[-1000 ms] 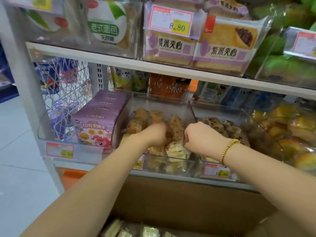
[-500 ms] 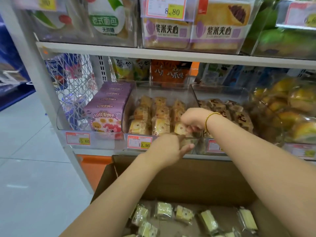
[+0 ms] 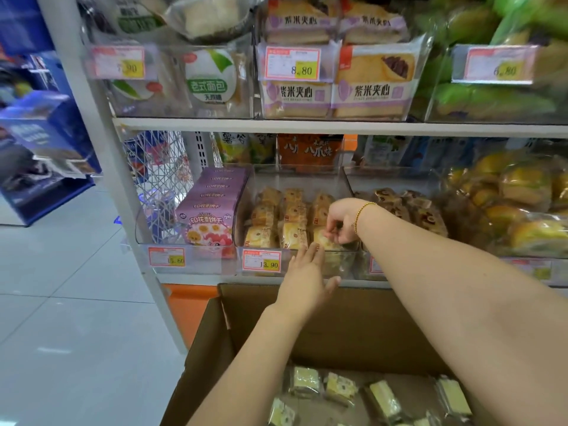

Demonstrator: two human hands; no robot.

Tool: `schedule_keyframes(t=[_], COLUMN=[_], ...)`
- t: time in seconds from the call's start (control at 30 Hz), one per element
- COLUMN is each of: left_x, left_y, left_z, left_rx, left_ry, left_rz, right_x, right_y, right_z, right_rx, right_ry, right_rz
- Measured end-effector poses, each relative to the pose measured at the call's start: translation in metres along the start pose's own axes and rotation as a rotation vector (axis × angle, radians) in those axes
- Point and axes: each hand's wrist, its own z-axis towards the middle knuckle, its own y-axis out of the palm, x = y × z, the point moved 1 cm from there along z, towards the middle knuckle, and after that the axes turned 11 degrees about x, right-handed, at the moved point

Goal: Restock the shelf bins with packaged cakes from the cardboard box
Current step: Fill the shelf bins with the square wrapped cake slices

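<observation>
Far-L bin: purple biscuit boxes (image 3: 212, 216), not part of the job.
Mid bin (image 3: 241, 207): three rows of packaged cakes (image 3: 270, 216), room above them.
L hand (image 3: 304, 281): flat, fingers straight, tips at bin front, holds nothing.
R hand (image 3: 341, 224): inside mid bin, pinching front-R cake (image 3: 322, 239).
Cardboard box (image 3: 209, 348): below shelf, several loose cakes (image 3: 338, 388) inside.
Progress: approx. mid-job. Bin partly stocked, box not emptied yet.
</observation>
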Motion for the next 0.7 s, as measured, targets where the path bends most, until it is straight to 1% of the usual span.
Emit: schedule_keyframes(t=[0.1,0.17,0.23,0.27,0.33,0.37,0.4,0.47,0.57,0.63,0.7], left_x=[0.002,0.007,0.012,0.013,0.012,0.012,0.011,0.008,0.007,0.002,-0.007], left_y=[0.002,0.003,0.004,0.004,0.007,0.011,0.017,0.036,0.073,0.104,0.140], left_z=[-0.006,-0.014,-0.027,-0.035,-0.050,-0.057,-0.064,-0.077,-0.090,-0.096,-0.101], left_rx=[0.023,0.057,0.132,0.184,0.254,0.256,0.243,0.195,0.065,-0.102,-0.327], left_ry=[-0.001,-0.034,-0.077,-0.080,-0.054,-0.058,-0.072,-0.102,-0.124,-0.182,-0.264], left_rz=[-0.032,-0.087,-0.186,-0.234,-0.296,-0.313,-0.323,-0.311,-0.257,-0.242,-0.202], right_x=[0.009,0.013,0.017,0.022,0.043,0.058,0.075,0.112,0.165,0.201,0.240], right_y=[-0.004,-0.008,-0.010,-0.013,-0.023,-0.030,-0.036,-0.049,-0.066,-0.072,-0.076], right_z=[-0.004,-0.014,-0.026,-0.035,-0.054,-0.062,-0.068,-0.069,-0.053,-0.029,0.004], right_rx=[-0.060,-0.048,0.027,0.118,0.271,0.315,0.330,0.264,0.071,-0.071,-0.203], right_ry=[-0.017,-0.136,-0.377,-0.547,-0.799,-0.883,-0.926,-0.923,-0.827,-0.719,-0.573], right_rz=[0.009,-0.058,-0.144,-0.195,-0.275,-0.332,-0.411,-0.582,-0.747,-0.839,-0.920])
